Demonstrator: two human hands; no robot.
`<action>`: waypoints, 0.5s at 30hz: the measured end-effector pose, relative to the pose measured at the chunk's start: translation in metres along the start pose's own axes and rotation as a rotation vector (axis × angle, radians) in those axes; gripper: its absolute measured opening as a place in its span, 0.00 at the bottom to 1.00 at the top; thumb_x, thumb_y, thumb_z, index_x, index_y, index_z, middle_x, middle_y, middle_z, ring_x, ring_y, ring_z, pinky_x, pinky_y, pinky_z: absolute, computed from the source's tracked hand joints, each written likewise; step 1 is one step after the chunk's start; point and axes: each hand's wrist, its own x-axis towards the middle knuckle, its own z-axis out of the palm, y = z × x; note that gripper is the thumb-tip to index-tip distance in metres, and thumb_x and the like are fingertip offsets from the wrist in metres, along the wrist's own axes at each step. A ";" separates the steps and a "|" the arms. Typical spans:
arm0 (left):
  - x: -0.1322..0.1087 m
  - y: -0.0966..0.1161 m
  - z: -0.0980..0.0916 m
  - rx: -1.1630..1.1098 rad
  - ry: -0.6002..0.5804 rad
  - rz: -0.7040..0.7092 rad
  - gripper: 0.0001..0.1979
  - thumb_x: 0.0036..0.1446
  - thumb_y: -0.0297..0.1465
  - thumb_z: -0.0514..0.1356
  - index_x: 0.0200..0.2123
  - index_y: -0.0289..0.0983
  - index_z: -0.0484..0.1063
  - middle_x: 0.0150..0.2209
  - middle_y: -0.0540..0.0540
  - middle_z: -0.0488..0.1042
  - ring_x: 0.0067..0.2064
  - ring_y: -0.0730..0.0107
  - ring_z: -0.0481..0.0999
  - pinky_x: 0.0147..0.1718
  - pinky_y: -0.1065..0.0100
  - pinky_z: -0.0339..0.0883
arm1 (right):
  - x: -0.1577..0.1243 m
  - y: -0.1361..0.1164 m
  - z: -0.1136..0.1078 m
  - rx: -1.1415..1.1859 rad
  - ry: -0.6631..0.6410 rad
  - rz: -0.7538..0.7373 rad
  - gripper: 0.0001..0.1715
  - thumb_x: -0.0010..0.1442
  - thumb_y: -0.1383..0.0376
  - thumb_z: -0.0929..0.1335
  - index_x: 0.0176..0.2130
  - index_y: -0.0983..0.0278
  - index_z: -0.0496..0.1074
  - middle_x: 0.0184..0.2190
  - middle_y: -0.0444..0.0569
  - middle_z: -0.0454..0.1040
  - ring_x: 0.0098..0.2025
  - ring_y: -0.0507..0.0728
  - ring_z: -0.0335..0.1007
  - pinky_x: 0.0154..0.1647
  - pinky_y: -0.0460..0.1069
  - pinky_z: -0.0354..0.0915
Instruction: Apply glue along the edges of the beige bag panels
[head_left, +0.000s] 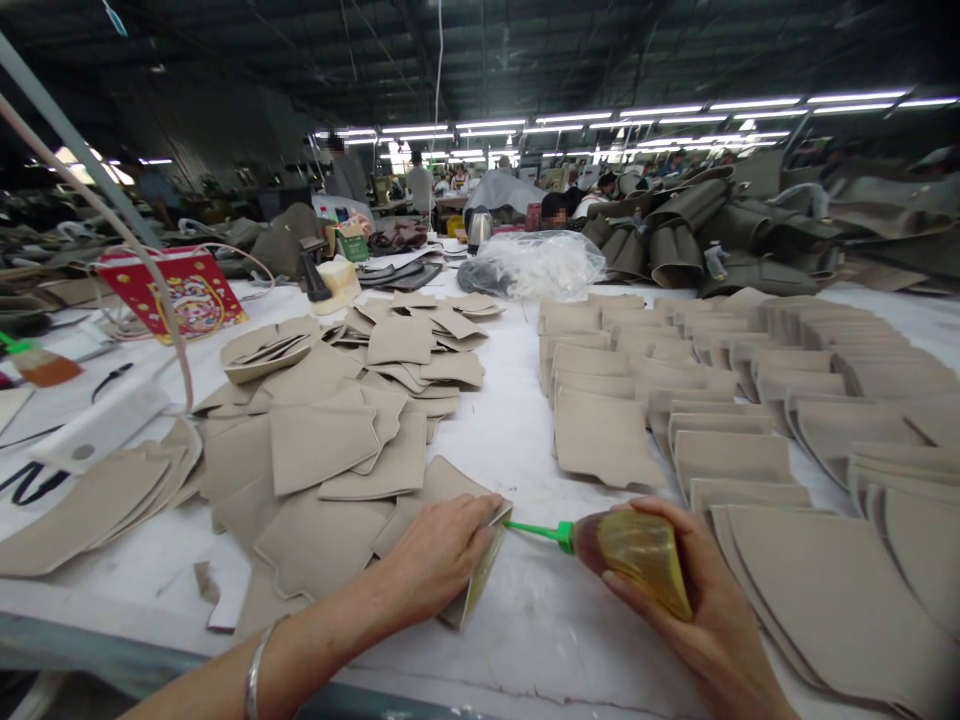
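Observation:
My left hand [439, 555] grips a beige leather piece [455, 482] at its right side, fingers bent over its top; the thumb is partly hidden. The piece's lower right edge looks yellowish and shiny. In my right hand [705, 590] is a squeeze bottle of amber glue [637, 555], tilted on its side. Its thin green nozzle [532, 528] points left and meets the edge of the piece just by my left fingertips. A loose pile of similar beige pieces [322, 440] lies left of and behind my left hand.
Rows of overlapping beige pieces [720, 450] cover the table's right side. A red patterned bag [176, 290], a white power strip [101, 425] and another glue bottle [41, 362] are at the left. Behind are a clear plastic bag [540, 262] and dark bags [697, 225]; people work farther back.

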 end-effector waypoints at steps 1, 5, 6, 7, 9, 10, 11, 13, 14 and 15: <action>0.000 0.000 0.000 -0.001 0.000 -0.002 0.20 0.63 0.32 0.46 0.56 0.42 0.64 0.54 0.48 0.70 0.55 0.64 0.69 0.58 0.62 0.61 | -0.002 -0.001 0.001 0.007 -0.012 0.011 0.27 0.53 0.54 0.71 0.50 0.56 0.63 0.48 0.44 0.65 0.48 0.59 0.64 0.49 0.49 0.58; -0.001 -0.001 0.001 -0.016 0.003 -0.002 0.21 0.63 0.32 0.46 0.57 0.41 0.63 0.55 0.47 0.69 0.56 0.64 0.68 0.58 0.62 0.59 | -0.008 -0.006 0.004 0.057 -0.089 0.070 0.27 0.54 0.52 0.70 0.50 0.57 0.62 0.42 0.43 0.67 0.41 0.57 0.66 0.41 0.47 0.61; -0.001 -0.001 0.001 -0.020 0.005 -0.003 0.21 0.63 0.32 0.46 0.57 0.41 0.63 0.55 0.47 0.69 0.56 0.64 0.68 0.59 0.62 0.59 | -0.008 -0.008 0.004 0.053 -0.083 0.079 0.27 0.54 0.52 0.69 0.50 0.57 0.62 0.42 0.43 0.67 0.40 0.57 0.66 0.41 0.47 0.61; -0.002 -0.001 0.001 -0.024 0.008 -0.005 0.21 0.63 0.32 0.46 0.57 0.41 0.63 0.55 0.47 0.69 0.56 0.64 0.68 0.59 0.62 0.59 | -0.007 -0.009 0.004 0.039 -0.066 0.087 0.27 0.54 0.51 0.69 0.50 0.57 0.62 0.43 0.43 0.67 0.41 0.57 0.66 0.42 0.47 0.61; -0.002 -0.001 0.000 -0.029 0.006 -0.013 0.21 0.63 0.32 0.46 0.57 0.41 0.63 0.55 0.47 0.69 0.56 0.65 0.68 0.59 0.63 0.59 | -0.007 -0.010 0.005 0.011 -0.025 0.097 0.27 0.54 0.51 0.69 0.50 0.58 0.62 0.46 0.44 0.66 0.43 0.57 0.65 0.44 0.47 0.60; -0.002 -0.001 0.000 -0.032 0.005 -0.018 0.21 0.63 0.32 0.46 0.57 0.41 0.63 0.56 0.47 0.69 0.56 0.65 0.68 0.59 0.63 0.59 | -0.007 -0.010 0.005 0.011 -0.017 0.102 0.28 0.54 0.51 0.69 0.50 0.58 0.62 0.46 0.44 0.66 0.44 0.57 0.65 0.44 0.47 0.60; -0.002 0.000 0.000 -0.036 0.004 -0.023 0.21 0.63 0.32 0.46 0.57 0.41 0.63 0.56 0.48 0.69 0.56 0.65 0.68 0.59 0.63 0.59 | -0.009 -0.010 0.006 0.025 -0.026 0.107 0.28 0.53 0.51 0.70 0.50 0.58 0.62 0.45 0.43 0.66 0.43 0.57 0.66 0.44 0.46 0.60; -0.001 0.001 -0.001 -0.049 0.010 -0.032 0.21 0.62 0.32 0.46 0.57 0.41 0.64 0.56 0.48 0.68 0.56 0.66 0.68 0.59 0.64 0.58 | -0.015 -0.011 0.008 0.081 -0.071 0.128 0.29 0.52 0.51 0.70 0.49 0.57 0.62 0.42 0.43 0.68 0.40 0.57 0.67 0.41 0.46 0.61; -0.001 0.002 -0.002 -0.058 0.014 -0.034 0.21 0.62 0.31 0.47 0.57 0.41 0.64 0.56 0.49 0.68 0.56 0.66 0.67 0.59 0.64 0.58 | -0.018 -0.011 0.009 0.116 -0.095 0.148 0.29 0.51 0.51 0.71 0.49 0.57 0.62 0.41 0.43 0.69 0.39 0.57 0.68 0.39 0.47 0.62; -0.001 0.003 -0.002 -0.070 0.015 -0.033 0.21 0.61 0.31 0.47 0.57 0.41 0.64 0.56 0.49 0.68 0.57 0.66 0.67 0.60 0.64 0.57 | -0.022 -0.012 0.009 0.154 -0.112 0.175 0.30 0.50 0.51 0.71 0.49 0.58 0.63 0.39 0.43 0.70 0.38 0.57 0.68 0.38 0.47 0.62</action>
